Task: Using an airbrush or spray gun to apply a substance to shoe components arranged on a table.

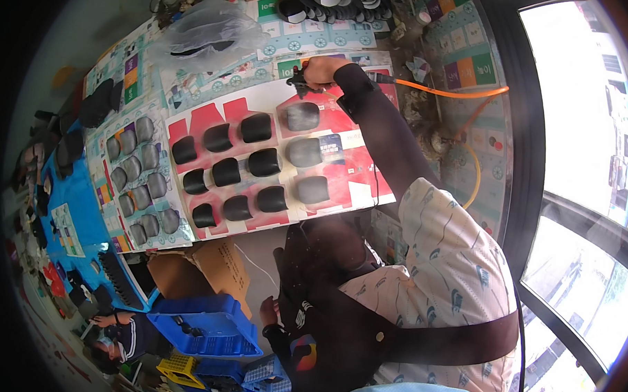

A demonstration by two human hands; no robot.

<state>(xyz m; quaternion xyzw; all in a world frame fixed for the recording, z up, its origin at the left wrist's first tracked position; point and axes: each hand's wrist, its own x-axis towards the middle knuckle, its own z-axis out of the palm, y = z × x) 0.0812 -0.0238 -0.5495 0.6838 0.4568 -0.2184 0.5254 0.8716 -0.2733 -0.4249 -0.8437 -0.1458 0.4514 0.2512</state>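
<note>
At the top, my right hand (320, 73) is closed round a dark spray gun (299, 82) above the far edge of a red and white printed board (338, 183). An orange hose (455, 91) runs right from near that hand. Several curved black pieces (226, 171) lie in rows on the board. The pieces closest to the gun, such as a grey one (302, 117), look pale and coated, and a faint haze hangs over them. Low down by the blue crate, my left hand (268, 311) hangs with fingers loosely apart, holding nothing visible.
Left of the board, several grey pieces (142, 197) lie on a printed sheet. Behind stand a clear plastic bag (208, 37) and stacked dark pieces (335, 5). Below are a cardboard box (223, 272) and a blue crate (207, 338). A person (129, 337) is at lower left; windows line the right.
</note>
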